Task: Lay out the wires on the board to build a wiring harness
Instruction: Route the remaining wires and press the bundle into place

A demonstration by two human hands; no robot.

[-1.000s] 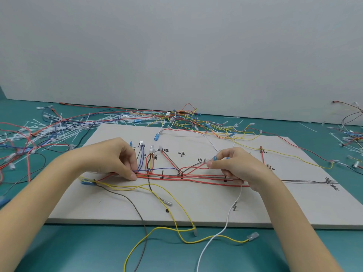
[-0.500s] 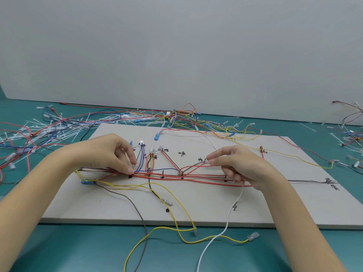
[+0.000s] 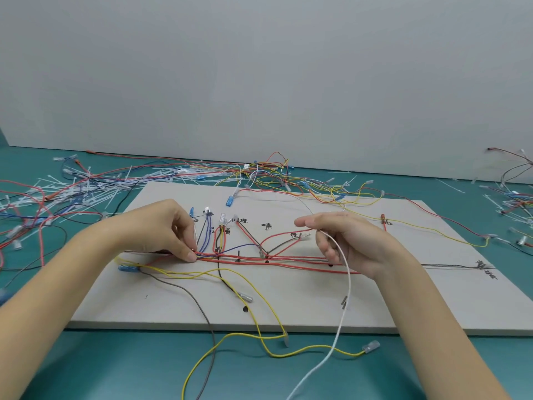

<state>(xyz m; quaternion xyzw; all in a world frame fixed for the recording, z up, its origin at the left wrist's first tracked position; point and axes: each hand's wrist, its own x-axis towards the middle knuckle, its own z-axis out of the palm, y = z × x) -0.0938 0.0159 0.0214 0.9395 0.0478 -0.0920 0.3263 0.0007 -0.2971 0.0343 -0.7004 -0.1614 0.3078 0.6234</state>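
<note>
A pale board lies on the teal table, with pegs and handwritten marks. A bundle of red wires runs left to right across its middle. My left hand pinches this bundle at its left end, fingertips pressed down on the board. My right hand hovers above the bundle's right part, fingers loosely curled around a white wire that hangs from it and trails off the board's front edge. Yellow wires and a grey wire loop over the front of the board.
A heap of loose wires and white cable ties covers the table at the left and behind the board. More wires lie at the far right. A blue connector rests near the board's back edge. A grey wall stands behind.
My right hand has lifted off the red bundle and opened a little, now carrying the white wire higher. My left hand stays pinched on the bundle's left end.
</note>
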